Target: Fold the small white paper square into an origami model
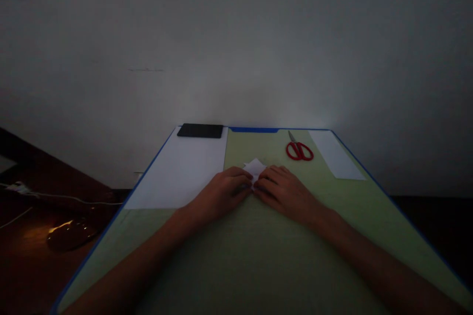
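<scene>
A small piece of folded white paper [255,166] lies near the middle of the green table, its pointed corners showing beyond my fingers. My left hand [227,189] is closed on its left side, fingertips pressed to the paper. From the other side my right hand [283,189] grips it, fingers bent and the tips almost meeting those of the left. The near part of the paper is mostly hidden under the fingers. Beyond my right hand rest scissors [299,151] with red handles, their blades pointing to the wall.
A large white sheet [173,172] covers the table's far left, with a flat black phone-like slab [200,131] on its back edge. A white paper strip [336,155] lies at the far right. The green table [258,266] has a blue rim and stands against a grey wall [236,49].
</scene>
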Tool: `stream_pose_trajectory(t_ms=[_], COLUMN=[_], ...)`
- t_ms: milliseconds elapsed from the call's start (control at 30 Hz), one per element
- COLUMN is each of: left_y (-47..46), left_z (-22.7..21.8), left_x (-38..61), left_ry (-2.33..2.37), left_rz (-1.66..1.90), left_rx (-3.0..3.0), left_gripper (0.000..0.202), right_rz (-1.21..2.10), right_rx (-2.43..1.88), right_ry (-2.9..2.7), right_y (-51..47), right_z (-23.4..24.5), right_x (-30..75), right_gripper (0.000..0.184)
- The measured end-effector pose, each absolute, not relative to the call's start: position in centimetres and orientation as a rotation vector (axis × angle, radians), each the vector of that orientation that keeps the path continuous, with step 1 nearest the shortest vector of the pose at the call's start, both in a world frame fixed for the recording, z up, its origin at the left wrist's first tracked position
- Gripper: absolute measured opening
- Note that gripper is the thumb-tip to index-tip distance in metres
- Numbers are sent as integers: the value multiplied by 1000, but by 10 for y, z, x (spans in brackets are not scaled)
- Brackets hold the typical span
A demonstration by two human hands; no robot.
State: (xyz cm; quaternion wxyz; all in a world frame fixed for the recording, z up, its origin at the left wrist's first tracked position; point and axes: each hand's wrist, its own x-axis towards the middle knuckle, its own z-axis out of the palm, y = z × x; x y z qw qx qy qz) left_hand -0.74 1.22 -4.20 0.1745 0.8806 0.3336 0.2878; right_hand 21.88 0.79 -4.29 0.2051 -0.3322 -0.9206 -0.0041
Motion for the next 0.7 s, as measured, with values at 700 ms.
stream_pose_trajectory(t_ms=[700], left_y=[11], left_z=[-43], left_x=[13], left_ry=[1219], left_rz=[957], left_rx=[2375], left_gripper=[8], right_rz=[632], right_rx=[-979], right_ry=[-2200], right_y=[15], right_z=[-42], right_x=[227], right_gripper=[17])
